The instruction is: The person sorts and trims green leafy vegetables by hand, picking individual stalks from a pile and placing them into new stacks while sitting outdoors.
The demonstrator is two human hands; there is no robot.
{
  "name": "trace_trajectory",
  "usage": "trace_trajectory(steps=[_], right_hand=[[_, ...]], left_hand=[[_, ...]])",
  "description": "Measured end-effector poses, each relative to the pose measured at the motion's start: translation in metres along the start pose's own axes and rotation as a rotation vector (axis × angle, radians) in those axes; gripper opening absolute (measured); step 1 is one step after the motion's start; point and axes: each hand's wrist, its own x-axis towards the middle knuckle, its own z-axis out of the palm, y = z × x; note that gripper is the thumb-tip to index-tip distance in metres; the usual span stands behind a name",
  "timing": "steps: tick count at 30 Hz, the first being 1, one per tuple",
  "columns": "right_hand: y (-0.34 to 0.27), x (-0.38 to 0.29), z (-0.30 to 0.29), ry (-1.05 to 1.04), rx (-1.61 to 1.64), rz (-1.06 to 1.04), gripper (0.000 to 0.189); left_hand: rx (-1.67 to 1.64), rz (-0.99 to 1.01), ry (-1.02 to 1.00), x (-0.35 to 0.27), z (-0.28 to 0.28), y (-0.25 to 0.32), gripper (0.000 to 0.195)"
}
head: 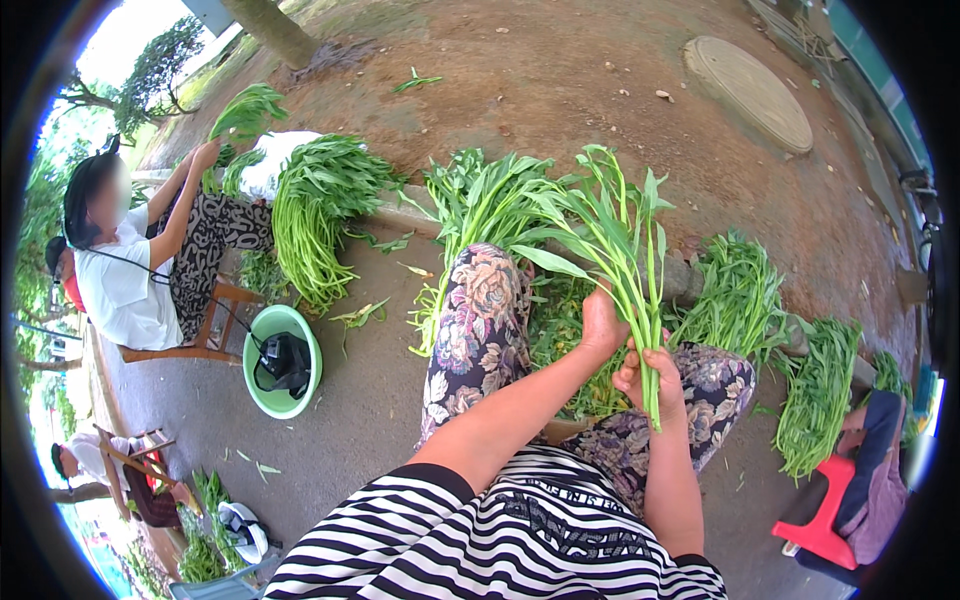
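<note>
A small bunch of leafy green vegetable stalks is raised above my lap, its leaves pointing away from me. My right hand grips the lower stems near their cut ends. Behind the stems, my left hand is raised against the bunch; its fingers are mostly hidden, so its hold is unclear. Loose leaves and yellowed bits lie between my knees. Past my left knee rests a larger pile of the same greens, and another pile lies beyond my right knee.
At left, a seated person holds up greens beside a big heap. A green basin with a black item stands on the pavement. More greens and a red plastic stool are at right. Several other people sit farther left.
</note>
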Motion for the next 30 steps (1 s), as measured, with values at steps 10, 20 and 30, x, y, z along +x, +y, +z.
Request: trace_trajectory(steps=[10, 20, 30], right_hand=[[0.002, -0.002, 0.014, 0.039, 0.03, 0.041, 0.023], [0.003, 0.001, 0.01, 0.016, 0.039, 0.049, 0.023], [0.01, 0.005, 0.01, 0.039, -0.034, 0.101, 0.019]], left_hand=[[-0.665, -0.228, -0.057, -0.003, 0.024, -0.024, 0.031], [-1.13, -0.62, -0.044, 0.001, 0.013, 0.002, 0.035], [-1.221, -0.586, 0.02, -0.003, 0.015, -0.006, 0.026]])
